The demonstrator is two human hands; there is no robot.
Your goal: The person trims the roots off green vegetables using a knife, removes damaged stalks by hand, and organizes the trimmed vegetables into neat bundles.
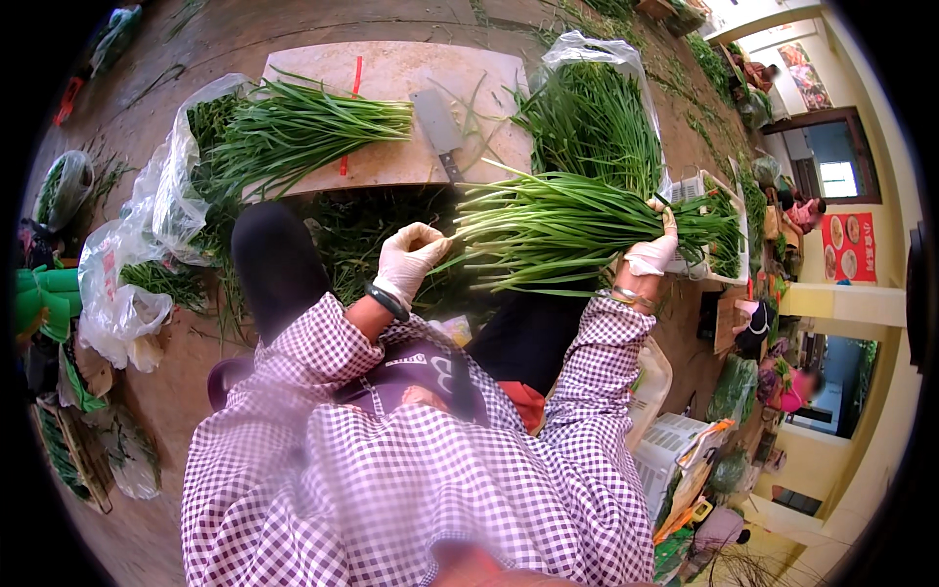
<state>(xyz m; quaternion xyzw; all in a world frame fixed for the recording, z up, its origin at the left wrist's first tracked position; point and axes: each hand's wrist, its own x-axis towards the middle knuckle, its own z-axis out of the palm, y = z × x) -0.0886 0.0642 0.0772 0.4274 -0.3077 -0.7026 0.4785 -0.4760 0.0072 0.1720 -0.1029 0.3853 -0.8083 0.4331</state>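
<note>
My gloved right hand is wrapped around the leafy part of a large bunch of green chives, held level above my lap with its pale stem ends toward the left. At those ends, my gloved left hand pinches the tip of a thin pale stem between thumb and fingers. Beyond them, a second bunch of chives lies on a pale board, across a red strip. A cleaver rests beside its cut ends, handle toward me.
Plastic bags of greens flank the board: one bag on the left, another bag on the right. A white crate stands by my right hand. Loose trimmings lie beneath the board. Other people sit far right.
</note>
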